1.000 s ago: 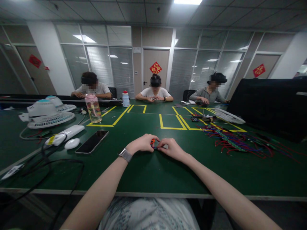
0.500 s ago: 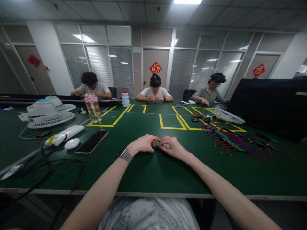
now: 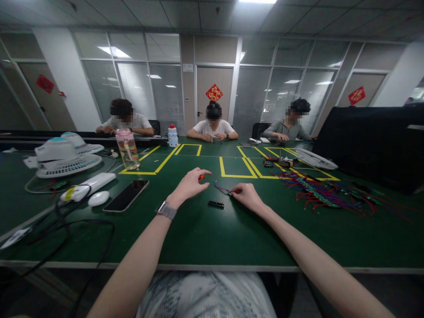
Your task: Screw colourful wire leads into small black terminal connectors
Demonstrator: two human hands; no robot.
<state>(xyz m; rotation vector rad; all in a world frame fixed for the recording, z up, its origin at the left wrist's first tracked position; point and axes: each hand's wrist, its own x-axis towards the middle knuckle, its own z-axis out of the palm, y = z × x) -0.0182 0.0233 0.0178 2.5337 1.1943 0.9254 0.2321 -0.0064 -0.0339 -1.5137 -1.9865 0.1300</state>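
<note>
The thin red-and-blue cord (image 3: pixel 221 187) hung slack between our two hands, just above the green surface (image 3: pixel 205 234). Our right hand (image 3: pixel 247 195) was closed, pinching the cord's near end between thumb and forefinger. Our left hand (image 3: pixel 190 183), its fingers half spread, nipped a small orange piece (image 3: pixel 201 177); we could not tell whether the cord joined it. A small black piece (image 3: pixel 216 204) lay loose on the surface just near of the cord, touching neither hand.

We judged the work on this cord hardly begun: it looked unbraided and the black piece unattached, while a heap of coloured cords (image 3: pixel 318 192) lay well to the right.

At the left we saw a phone (image 3: pixel 127 195), a white mouse (image 3: pixel 98 198), a water bottle (image 3: pixel 127 149) and two fans (image 3: pixel 64 157). Yellow tape boxes (image 3: pixel 236 170) marked the far surface, where three people sat before glass partitions.
</note>
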